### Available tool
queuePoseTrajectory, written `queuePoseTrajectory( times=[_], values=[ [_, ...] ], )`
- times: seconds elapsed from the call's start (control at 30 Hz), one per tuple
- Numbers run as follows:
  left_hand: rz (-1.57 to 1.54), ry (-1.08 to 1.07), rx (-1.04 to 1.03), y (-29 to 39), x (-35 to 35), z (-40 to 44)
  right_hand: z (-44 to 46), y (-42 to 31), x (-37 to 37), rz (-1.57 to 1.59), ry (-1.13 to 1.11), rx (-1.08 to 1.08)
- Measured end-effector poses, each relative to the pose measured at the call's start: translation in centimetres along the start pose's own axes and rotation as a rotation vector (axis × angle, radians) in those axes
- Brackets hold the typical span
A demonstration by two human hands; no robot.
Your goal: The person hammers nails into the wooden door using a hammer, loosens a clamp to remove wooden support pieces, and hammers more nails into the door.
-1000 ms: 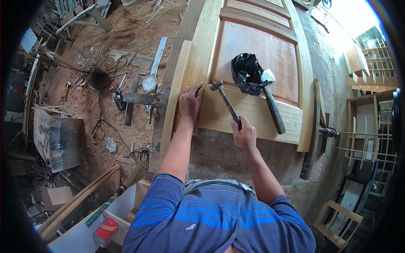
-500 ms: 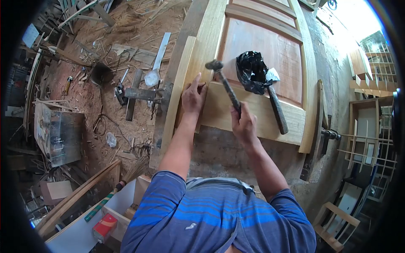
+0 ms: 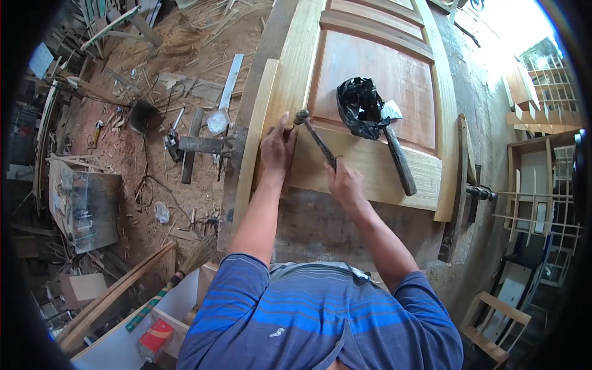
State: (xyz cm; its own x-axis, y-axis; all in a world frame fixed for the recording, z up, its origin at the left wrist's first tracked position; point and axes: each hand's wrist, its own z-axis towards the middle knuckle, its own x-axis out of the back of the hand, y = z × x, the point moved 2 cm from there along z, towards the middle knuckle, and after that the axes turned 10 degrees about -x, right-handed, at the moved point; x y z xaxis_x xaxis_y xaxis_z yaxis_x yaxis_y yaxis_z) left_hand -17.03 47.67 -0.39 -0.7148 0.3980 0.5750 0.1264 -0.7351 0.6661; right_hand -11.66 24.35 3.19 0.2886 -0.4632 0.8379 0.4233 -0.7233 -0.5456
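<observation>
A panelled wooden door [image 3: 364, 169] lies flat on the workbench. My left hand [image 3: 277, 151] rests on its left stile, index finger pointing up and the other fingers curled together; whatever they pinch, if anything, is too small to make out. My right hand [image 3: 347, 185] is wrapped round the handle of a hammer [image 3: 320, 143]. The hammer's head is close beside my left fingertips. On the door panel sits an open black plastic bag [image 3: 359, 110], with a scrap of white paper [image 3: 391, 110] at its side. A dark tool handle [image 3: 402, 165] sticks out from under the bag.
Clamp parts [image 3: 213, 145] jut out at the bench's left edge, and another clamp [image 3: 478, 192] stands at the right. Wood shavings and offcuts cover the floor [image 3: 185, 80]. Near my body are a broom [image 3: 176, 277] and a red box [image 3: 156, 336]. Wooden frames [image 3: 530, 179] stand at right.
The hammer's head has come down and left, closer to my left hand. My right hand has shifted slightly left. The view has shifted a little.
</observation>
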Motion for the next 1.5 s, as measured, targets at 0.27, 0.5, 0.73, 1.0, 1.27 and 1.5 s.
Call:
queuePoseTrajectory(
  times=[0.27,0.5,0.73,1.0,1.27,1.5],
  values=[
    [-0.214,0.239,0.194,-1.8,-0.2,-0.9,-1.2,2.5,-0.2,0.162,0.127,-0.188],
    [-0.236,0.034,0.15,-1.6,1.3,-2.0,-1.1,2.5,-0.1,0.138,0.141,-0.19],
    [-0.158,-0.029,0.081,-0.9,1.6,-2.1,-1.1,2.6,-0.5,0.122,0.135,-0.155],
    [-0.074,-0.037,-0.019,-0.9,1.7,-2.2,-1.2,2.5,-0.2,0.161,0.127,-0.142],
    [-0.115,-0.005,-0.037,-1.0,1.3,-2.5,-2.0,0.5,1.6,0.204,0.095,-0.03],
    [-0.07,-0.075,-0.047,-0.5,1.8,-2.7,-2.0,-1.0,1.7,-0.003,-0.02,0.041]
  ],
)
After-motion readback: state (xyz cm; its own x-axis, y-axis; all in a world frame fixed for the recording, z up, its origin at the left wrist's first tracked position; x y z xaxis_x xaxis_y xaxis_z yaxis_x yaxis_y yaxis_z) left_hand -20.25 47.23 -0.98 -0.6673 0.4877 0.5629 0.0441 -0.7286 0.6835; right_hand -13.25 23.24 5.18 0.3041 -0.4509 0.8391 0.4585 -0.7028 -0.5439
